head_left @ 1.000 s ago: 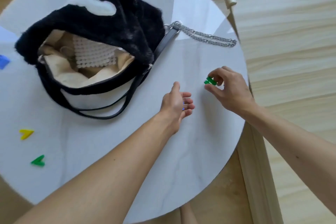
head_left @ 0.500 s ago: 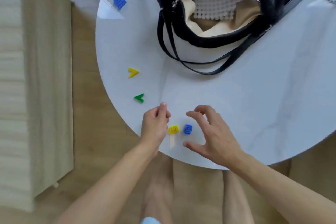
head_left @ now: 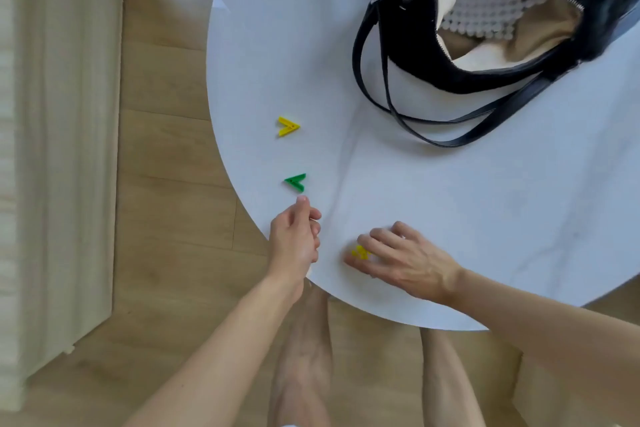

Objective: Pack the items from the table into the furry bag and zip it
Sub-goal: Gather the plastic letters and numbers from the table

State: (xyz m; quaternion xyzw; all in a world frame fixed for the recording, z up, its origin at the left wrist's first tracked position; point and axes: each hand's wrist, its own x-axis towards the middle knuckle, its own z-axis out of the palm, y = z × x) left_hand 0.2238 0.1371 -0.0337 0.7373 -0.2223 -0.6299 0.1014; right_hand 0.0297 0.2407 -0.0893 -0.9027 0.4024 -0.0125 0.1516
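Yellow piece [head_left: 360,252] half hidden in the right hand [head_left: 405,262] grip; left hand [head_left: 294,239] curled, contents unclear.

Over the round white table [head_left: 485,218], the right hand [head_left: 405,260] pinches a small yellow plastic piece [head_left: 360,252]; the left hand [head_left: 294,239] is curled beside a green V-shaped clip [head_left: 296,182].
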